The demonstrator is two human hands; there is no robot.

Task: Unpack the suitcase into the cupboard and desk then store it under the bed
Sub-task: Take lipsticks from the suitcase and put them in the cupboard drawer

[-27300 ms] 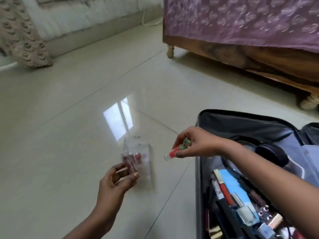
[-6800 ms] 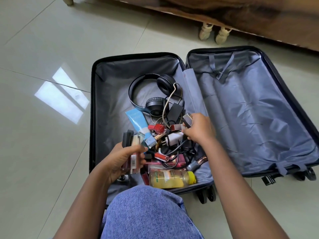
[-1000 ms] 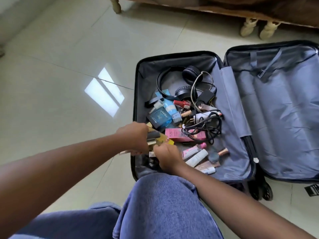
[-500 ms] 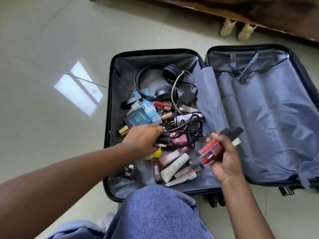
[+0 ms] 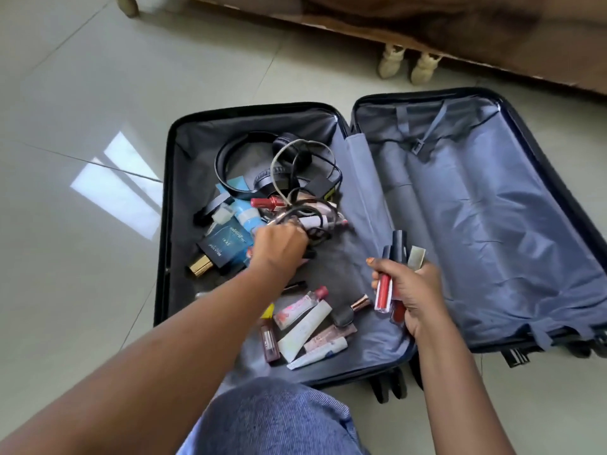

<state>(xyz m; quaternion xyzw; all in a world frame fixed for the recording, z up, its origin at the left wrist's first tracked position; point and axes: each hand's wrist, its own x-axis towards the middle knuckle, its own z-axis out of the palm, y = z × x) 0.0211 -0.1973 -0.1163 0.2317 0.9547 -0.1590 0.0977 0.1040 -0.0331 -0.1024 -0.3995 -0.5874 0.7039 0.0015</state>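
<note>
Red lip-gloss tubes (image 5: 386, 292) sat bunched in right hand (image 5: 412, 290), fingers curled round them. Left hand (image 5: 279, 246) was curled on tangled cables (image 5: 308, 221) in the open suitcase (image 5: 460, 208), left half. Advice: lift cables clear first, then collect loose cosmetics.

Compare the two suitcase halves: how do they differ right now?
The left half has dark lining and holds headphones, cables and cosmetics; the right half has grey-blue lining and holds no loose items. The left hand reaches into the left half; the right hand grips tubes near the hinge. Both lie open flat.
</note>
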